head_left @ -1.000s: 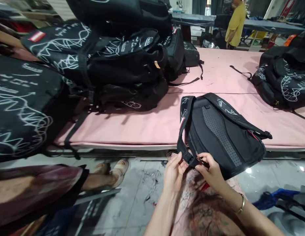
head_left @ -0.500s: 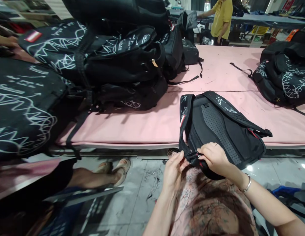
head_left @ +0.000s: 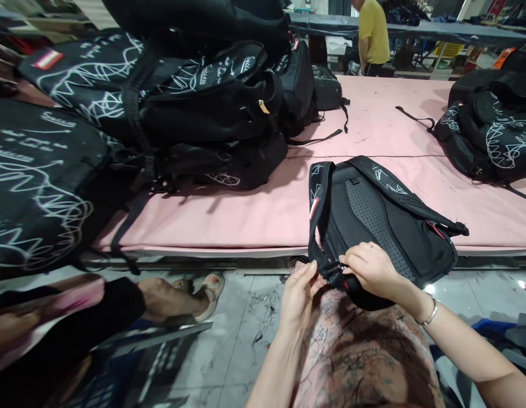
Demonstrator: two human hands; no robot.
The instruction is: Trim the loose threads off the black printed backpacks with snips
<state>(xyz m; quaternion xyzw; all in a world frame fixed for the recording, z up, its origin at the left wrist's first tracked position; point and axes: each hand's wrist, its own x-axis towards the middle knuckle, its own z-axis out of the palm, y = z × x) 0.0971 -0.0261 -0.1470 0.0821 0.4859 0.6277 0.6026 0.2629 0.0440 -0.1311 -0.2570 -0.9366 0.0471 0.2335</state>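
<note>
A black backpack [head_left: 375, 212] lies with its padded back panel up, its lower corner hanging over the table's near edge above my lap. Two shoulder straps with white line prints run along it. My left hand [head_left: 303, 289] is closed, thumb and fingers pinching the lower end of the left shoulder strap [head_left: 323, 266]. Right beside it, my right hand [head_left: 368, 269] is closed in a pinch at the same corner. A small dark piece with a shiny spot shows at its fingertips; what it is cannot be made out. Red trim shows near there.
Black printed backpacks [head_left: 195, 113] are piled on the pink table [head_left: 229, 218] to the left, and another backpack [head_left: 496, 133] lies at the right. A seated person's leg [head_left: 173, 297] is at lower left. A person in a yellow shirt [head_left: 373, 34] stands behind the table.
My hands and the backpack have barely moved. The person in yellow has turned and shifted slightly left. The seated person's hand has moved down from the table to the lap.
</note>
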